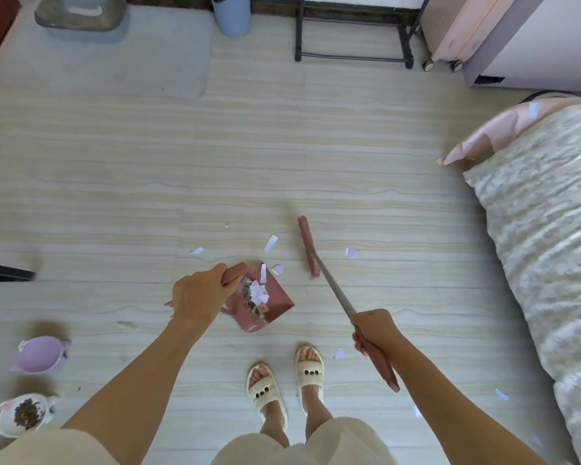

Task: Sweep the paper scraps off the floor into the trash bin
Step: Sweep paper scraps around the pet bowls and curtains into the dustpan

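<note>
My left hand (197,295) grips the pink handle of a pink dustpan (275,303) that stands on the floor ahead of my feet. White paper scraps (258,292) lie inside the pan. My right hand (373,330) holds the pink grip of a broom whose grey pole runs up to the pink broom head (308,246), just right of the pan. Loose paper scraps lie on the floor around the pan's mouth: one (270,243) beyond it, one (351,253) right of the broom head, one (339,353) beside my right foot. A blue trash bin (231,15) stands far off at the back wall.
A bed with a floral cover (544,229) fills the right side, with scraps near its base (501,394). Two pet bowls (41,355) sit at the lower left. A black metal rack (353,57), a pink wheeled cabinet (450,31) and a grey mat (108,58) are at the back.
</note>
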`<move>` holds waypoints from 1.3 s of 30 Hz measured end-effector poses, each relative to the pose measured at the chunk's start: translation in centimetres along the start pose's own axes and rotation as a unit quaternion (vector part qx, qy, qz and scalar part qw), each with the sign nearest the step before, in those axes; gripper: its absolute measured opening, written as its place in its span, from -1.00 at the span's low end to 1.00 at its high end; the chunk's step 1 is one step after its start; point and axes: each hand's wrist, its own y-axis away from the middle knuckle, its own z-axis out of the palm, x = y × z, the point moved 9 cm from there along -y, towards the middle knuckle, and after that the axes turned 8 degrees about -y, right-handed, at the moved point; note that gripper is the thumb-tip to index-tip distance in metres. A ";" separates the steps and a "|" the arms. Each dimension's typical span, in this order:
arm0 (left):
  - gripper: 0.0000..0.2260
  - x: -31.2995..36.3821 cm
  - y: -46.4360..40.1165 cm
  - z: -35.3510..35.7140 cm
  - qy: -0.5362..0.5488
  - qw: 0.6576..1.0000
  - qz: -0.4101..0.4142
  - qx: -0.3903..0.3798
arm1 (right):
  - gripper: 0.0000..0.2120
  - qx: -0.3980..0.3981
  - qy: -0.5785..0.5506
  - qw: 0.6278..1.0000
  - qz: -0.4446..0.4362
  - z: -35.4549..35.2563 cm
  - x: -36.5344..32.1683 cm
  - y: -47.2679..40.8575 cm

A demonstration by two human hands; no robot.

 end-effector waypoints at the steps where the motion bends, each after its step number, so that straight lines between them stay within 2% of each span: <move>1: -0.56 -0.2 -0.2 -0.1 0.002 1.000 -0.009 0.002 | -0.83 0.015 0.015 1.000 -0.011 -0.5 -0.4 -0.7; 4: -0.63 -0.8 -0.5 0.2 -0.022 0.998 -0.046 -0.025 | -0.86 0.060 0.056 0.996 -0.033 -1.8 -1.5 -3.0; 7: -0.62 -1.0 -0.4 0.6 -0.039 0.996 -0.063 -0.043 | -0.83 0.097 0.094 0.990 -0.048 -2.9 -2.7 -5.5; 12: -0.65 -1.1 0.1 1.1 -0.049 0.994 -0.073 -0.066 | -0.86 0.115 0.099 0.988 -0.030 -4.6 -3.7 -9.3; 15: -0.61 -2.2 0.4 0.9 -0.031 0.992 -0.106 -0.068 | -0.88 0.087 0.079 0.993 -0.003 -3.5 -3.0 -10.0; 20: -0.58 -3.6 0.5 0.6 -0.024 0.991 -0.124 -0.045 | -0.78 0.012 0.148 0.989 0.005 1.1 -1.5 -9.1; 26: -0.59 -3.1 -0.5 0.8 -0.039 0.989 -0.128 -0.060 | -0.76 -0.082 0.321 0.943 -0.021 5.5 -1.4 -6.4; 29: -0.60 -3.0 -0.7 0.8 -0.047 0.988 -0.129 -0.073 | -0.81 -0.127 0.373 0.919 -0.019 6.4 -1.5 -4.6; 32: -0.63 -3.0 -0.9 0.3 -0.047 0.988 -0.128 -0.069 | -0.90 -0.151 0.364 0.919 -0.020 6.3 -2.9 -2.7; 35: -0.62 -3.6 -0.6 0.4 -0.035 0.988 -0.131 -0.067 | -0.84 -0.149 0.320 0.935 -0.023 5.5 -4.8 -1.3; 39: -0.61 -4.6 0.4 0.3 -0.020 0.988 -0.145 -0.057 | -0.81 -0.134 0.315 0.939 -0.046 5.4 -6.8 -0.2</move>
